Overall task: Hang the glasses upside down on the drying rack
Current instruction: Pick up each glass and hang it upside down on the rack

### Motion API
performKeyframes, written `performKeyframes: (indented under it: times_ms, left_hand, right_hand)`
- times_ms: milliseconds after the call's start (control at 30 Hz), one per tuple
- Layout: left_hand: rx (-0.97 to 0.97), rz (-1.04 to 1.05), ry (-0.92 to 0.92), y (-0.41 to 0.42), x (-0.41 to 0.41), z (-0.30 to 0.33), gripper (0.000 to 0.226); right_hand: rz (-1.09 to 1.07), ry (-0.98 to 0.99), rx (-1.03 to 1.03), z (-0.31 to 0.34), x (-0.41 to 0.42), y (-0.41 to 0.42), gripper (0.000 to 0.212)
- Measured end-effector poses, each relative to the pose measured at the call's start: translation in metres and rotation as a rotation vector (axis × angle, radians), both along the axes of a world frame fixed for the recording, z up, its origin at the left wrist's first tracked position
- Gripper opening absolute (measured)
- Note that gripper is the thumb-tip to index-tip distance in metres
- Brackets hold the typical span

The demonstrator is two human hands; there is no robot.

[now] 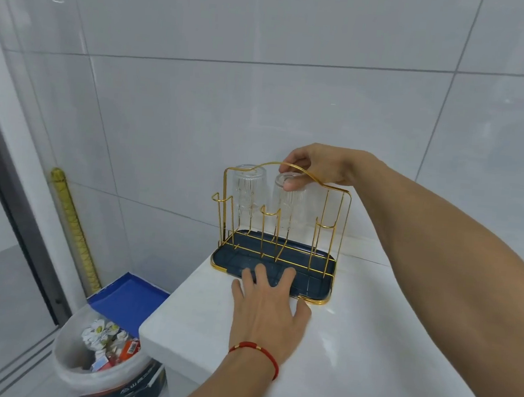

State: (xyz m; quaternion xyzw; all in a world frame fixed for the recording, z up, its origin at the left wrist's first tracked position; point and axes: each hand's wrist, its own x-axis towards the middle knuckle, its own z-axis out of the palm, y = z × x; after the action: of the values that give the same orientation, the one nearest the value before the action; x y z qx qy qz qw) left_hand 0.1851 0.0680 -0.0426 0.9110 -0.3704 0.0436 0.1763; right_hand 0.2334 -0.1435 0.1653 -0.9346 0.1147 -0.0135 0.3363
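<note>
A gold wire drying rack [280, 225] with a dark blue tray base [313, 283] stands on the white desk [369, 336], close to the desk's back edge against the tiled wall [200, 96] and near its left end. Two clear ribbed glasses hang upside down on the rack's back prongs: the left glass [248, 190] sits free at the rack's back left, and the middle glass [287, 204] hangs just beside it to the right. The right hand [318, 168] reaches in from the right, above the rack's arched top wire, with its fingers curled down around the upturned bottom of the middle glass, thumb on the near side, pinching it. The left hand [267, 307] lies flat and spread, palm down, on the desk at the rack's front edge, its fingertips [261, 272] resting on the tray's front left rim and gripping nothing. A red string bracelet [255, 353] circles the left wrist. The front prongs of the rack hold no glasses. Below the desk's left edge, on the floor, stands a white bucket [103, 372] filled with rubbish, with a blue box [129, 300] behind it.
</note>
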Motion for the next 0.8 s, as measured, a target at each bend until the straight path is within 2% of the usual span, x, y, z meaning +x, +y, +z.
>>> performKeyframes:
  times_ms: [67,167,267,333,467,633,800]
  left_hand:
    - [-0.013,0.003,0.004,0.001,0.0,0.002,0.054]
    - [-0.064,-0.005,-0.009,0.002,-0.002,0.007,0.051]
    - [-0.15,-0.039,-0.107,0.006,-0.008,0.011,0.042]
    - [-0.194,-0.118,-0.164,0.009,-0.012,0.013,0.031]
    - [-0.231,-0.23,-0.139,0.014,-0.018,0.021,0.014]
    - [-0.237,-0.336,-0.21,0.0,-0.045,0.027,0.011]
    - [-0.263,-0.616,-0.235,-0.068,-0.144,0.036,0.027]
  right_hand:
    - [-0.051,-0.11,-0.034,0.002,-0.01,-0.001,0.043]
    - [-0.2,-0.411,-0.051,0.0,-0.039,0.0,0.022]
    - [-0.336,-0.641,-0.083,-0.013,-0.091,0.004,0.02]
    - [-0.364,-0.669,-0.131,-0.031,-0.139,0.009,0.022]
    - [-0.453,-0.582,-0.15,-0.084,-0.246,0.019,0.023]
    - [-0.634,-0.519,-0.19,-0.143,-0.36,0.031,0.031]
    - [-0.979,-0.7,-0.278,-0.169,-0.428,0.036,0.025]
